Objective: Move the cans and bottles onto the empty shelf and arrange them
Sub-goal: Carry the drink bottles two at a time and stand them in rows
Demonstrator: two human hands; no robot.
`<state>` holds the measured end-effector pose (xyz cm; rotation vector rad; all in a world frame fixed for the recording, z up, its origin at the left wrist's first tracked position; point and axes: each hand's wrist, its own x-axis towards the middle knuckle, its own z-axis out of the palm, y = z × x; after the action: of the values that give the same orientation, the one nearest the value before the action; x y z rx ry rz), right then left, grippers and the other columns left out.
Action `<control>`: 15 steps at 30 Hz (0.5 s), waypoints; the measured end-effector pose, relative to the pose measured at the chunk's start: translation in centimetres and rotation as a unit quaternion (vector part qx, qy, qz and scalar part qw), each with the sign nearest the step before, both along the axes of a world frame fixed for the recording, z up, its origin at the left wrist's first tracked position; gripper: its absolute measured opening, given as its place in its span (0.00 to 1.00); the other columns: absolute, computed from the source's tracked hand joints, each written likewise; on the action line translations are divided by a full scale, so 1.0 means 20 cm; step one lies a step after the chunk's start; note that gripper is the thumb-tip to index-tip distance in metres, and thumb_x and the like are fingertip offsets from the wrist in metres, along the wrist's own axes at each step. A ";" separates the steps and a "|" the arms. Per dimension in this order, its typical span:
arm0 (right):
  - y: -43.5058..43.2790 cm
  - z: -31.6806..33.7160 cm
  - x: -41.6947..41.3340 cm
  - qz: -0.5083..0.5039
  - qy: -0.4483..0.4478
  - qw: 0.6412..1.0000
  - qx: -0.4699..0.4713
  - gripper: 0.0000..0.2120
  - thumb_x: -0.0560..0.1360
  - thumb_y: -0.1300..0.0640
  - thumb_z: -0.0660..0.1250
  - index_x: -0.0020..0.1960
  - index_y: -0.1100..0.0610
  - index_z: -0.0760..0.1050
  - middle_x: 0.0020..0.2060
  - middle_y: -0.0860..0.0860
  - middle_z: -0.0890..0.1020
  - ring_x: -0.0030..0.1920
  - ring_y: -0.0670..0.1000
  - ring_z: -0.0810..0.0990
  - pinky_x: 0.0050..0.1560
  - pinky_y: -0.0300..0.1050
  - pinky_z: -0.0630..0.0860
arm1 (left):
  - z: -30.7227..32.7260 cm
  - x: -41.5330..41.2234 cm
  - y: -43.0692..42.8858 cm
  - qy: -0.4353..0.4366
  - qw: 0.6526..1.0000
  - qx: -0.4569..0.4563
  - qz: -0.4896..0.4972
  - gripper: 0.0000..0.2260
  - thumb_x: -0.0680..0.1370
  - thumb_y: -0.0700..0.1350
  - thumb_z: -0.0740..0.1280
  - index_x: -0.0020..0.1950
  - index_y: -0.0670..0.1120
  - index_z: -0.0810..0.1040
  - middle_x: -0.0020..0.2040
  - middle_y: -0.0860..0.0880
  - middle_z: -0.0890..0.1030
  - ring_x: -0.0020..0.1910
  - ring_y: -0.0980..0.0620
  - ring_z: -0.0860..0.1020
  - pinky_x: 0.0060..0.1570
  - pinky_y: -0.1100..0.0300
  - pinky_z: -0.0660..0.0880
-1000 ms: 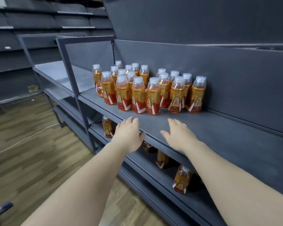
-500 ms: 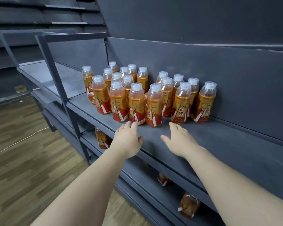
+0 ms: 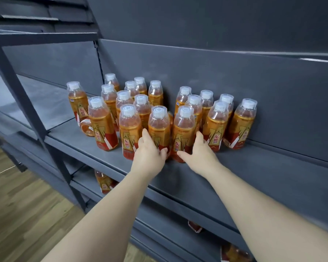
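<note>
The left grip point(image 3: 150, 154) covers the middle front bottle's point(image 3: 158, 127) base; the right grip point(image 3: 199, 152), the neighbour bottle's point(image 3: 184, 129) at 3 o'clock. A hidden bottle point(image 3: 170, 120) shows only a sliver between them. The shelf point(image 3: 254, 176) half-masks a lower bottle point(image 3: 104, 183) at 7 o'clock; the frame crops an edge bottle point(image 3: 233, 252) at 5 o'clock.

The dark grey shelf point(image 3: 263, 173) carried a tight cluster of orange bottles point(image 3: 216, 125), standing upright near its back panel. One bottle point(image 3: 86, 128) lay on its side at the cluster's left edge.

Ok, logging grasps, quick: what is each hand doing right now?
Left hand: grips the front-middle drink bottle.
Right hand: grips the drink bottle just right of it.
</note>
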<state>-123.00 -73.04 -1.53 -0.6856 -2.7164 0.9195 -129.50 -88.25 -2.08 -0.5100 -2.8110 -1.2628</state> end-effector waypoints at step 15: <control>-0.02 -0.05 -0.22 -0.108 0.078 0.988 -0.082 0.48 0.68 0.44 0.78 0.77 0.54 0.54 0.69 0.54 0.71 0.67 0.58 0.72 0.61 0.54 0.74 | -0.06 -0.16 0.08 -0.027 0.997 0.071 -0.006 0.36 0.75 0.53 0.72 0.74 0.48 0.53 0.63 0.45 0.75 0.58 0.42 0.78 0.58 0.46 0.77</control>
<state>-127.43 -73.34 -2.58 -0.8795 -2.3934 1.1001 -132.61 -86.73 -3.26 -0.4945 -2.7364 -1.4876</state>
